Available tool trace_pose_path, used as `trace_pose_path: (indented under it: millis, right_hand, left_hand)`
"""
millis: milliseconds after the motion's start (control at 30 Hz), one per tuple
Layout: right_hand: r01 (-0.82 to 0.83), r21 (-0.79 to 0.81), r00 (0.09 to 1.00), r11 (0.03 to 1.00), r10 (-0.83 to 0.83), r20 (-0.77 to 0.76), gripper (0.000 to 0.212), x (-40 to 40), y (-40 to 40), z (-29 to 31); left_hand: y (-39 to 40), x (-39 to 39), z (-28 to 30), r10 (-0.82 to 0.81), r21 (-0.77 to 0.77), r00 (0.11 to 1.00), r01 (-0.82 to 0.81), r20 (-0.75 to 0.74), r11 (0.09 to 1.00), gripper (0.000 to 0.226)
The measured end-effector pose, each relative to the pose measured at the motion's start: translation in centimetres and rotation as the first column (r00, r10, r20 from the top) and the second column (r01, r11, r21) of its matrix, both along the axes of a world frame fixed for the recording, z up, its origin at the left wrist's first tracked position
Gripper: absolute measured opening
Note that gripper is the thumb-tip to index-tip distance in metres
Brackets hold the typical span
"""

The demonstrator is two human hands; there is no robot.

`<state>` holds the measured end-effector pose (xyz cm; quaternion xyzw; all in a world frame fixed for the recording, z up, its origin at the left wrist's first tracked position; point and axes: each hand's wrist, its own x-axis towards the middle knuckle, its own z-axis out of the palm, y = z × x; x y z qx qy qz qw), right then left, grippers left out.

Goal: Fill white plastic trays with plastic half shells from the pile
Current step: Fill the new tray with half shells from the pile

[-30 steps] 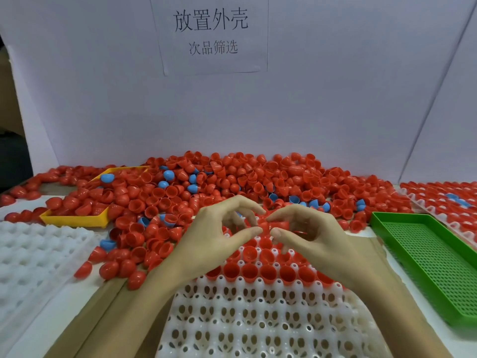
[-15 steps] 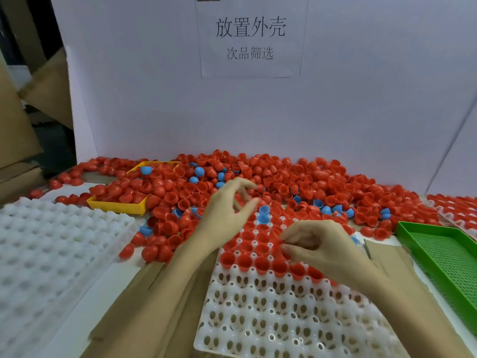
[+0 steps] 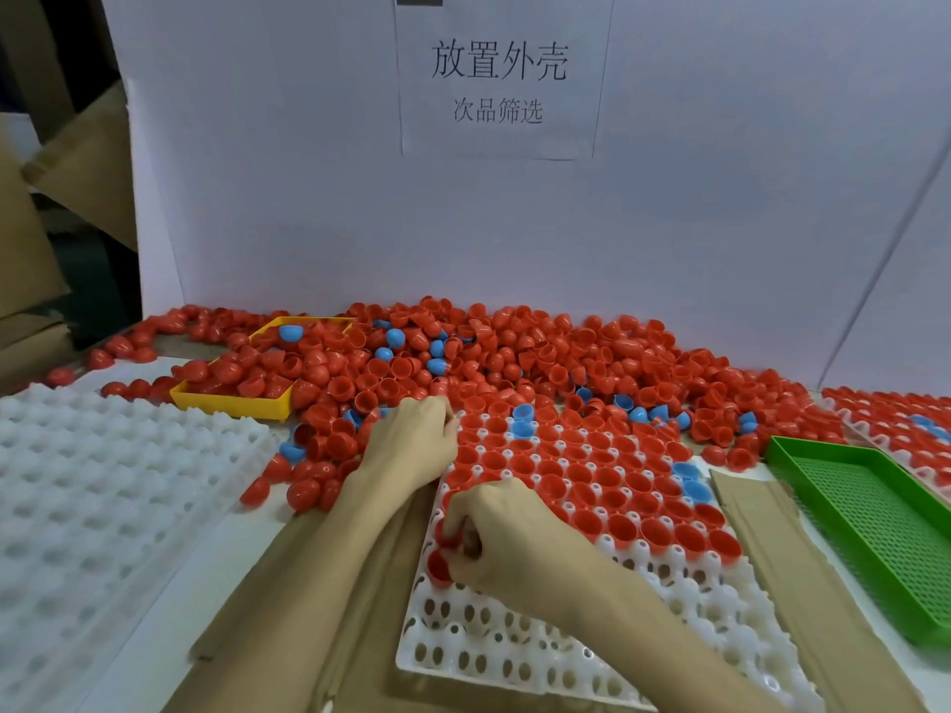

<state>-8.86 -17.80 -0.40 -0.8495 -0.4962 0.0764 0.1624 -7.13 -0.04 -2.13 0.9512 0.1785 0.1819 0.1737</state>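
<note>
The job is mid-fill. The white tray point(image 3: 520, 656) lies on the worktop in front of the person, its far rows already seated with red half shells and a few blue ones, its near rows still bare sockets. The right hand point(image 3: 507, 542) is over the left edge of the tray at the boundary between filled and unfilled rows, its grip curled round a red half shell point(image 3: 441, 566) that sits at or just in a socket there; whether it is fully seated cannot be told. The left hand point(image 3: 411, 442) reaches to the far left corner of the tray, where the pile point(image 3: 514, 362) of loose shells spills against it; its fingertips are hidden among the shells, so I cannot tell whether its grip is closed on one.

By my reading, the next move calls for pressing this shell down open side up, then working rightward along that row with fresh shells from the pile beyond the tray.

A paper sign point(image 3: 499, 79) on the white backboard behind the pile reads "放置外壳" in large characters, with "次品筛选" smaller below it. No brand marks are legible elsewhere.
</note>
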Motion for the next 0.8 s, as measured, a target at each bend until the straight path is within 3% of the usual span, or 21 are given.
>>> trace_pose_path:
  millis: [100, 167, 300, 500, 600, 700, 800]
  right_hand:
    - [-0.022, -0.007, 1.000, 1.000, 0.022, 0.021, 0.013, 0.5, 0.0, 0.2]
    - [-0.040, 0.018, 0.998, 0.999, 0.040, -0.043, 0.015, 1.1, -0.5, 0.5]
    - [0.013, 0.231, 0.987, 0.973, 0.025, -0.161, 0.019, 3.0, -2.7, 1.6]
    - [0.269, 0.439, 0.960, 0.857, -0.273, -0.055, 0.007, 12.2, -6.5, 2.3]
    - [0.373, 0.392, 0.901, 0.841, -0.429, 0.063, 0.026, 18.0, -7.1, 2.0]
    - [0.407, 0.300, 0.874, 0.863, -0.463, 0.146, 0.045, 22.0, -6.8, 1.1]
    - [0.442, 0.167, 0.849, 0.882, -0.471, 0.241, 0.049, 24.1, -6.1, 0.5]
  left_hand:
    - [-0.2, 0.2, -0.1, -0.032, -0.061, 0.999, 0.033, 0.019, 0.998, 0.023]
    - [-0.4, 0.3, -0.2, -0.048, -0.074, 0.999, 0.049, 0.017, 0.996, 0.022]
    - [-0.1, 0.5, -0.7, -0.049, -0.026, 0.998, 0.050, 0.027, 0.998, 0.020]
    - [0.3, 0.8, -0.8, -0.006, 0.019, 0.998, 0.005, 0.062, 1.000, 0.017]
    - [0.0, 0.8, -0.8, -0.010, 0.054, 0.996, 0.005, 0.093, 0.999, 0.017]
    - [-0.4, 0.7, -0.7, -0.021, 0.085, 0.992, 0.010, 0.126, 0.996, 0.017]
    - [-0.6, 0.7, -0.6, -0.028, 0.092, 0.988, 0.014, 0.154, 0.996, 0.017]
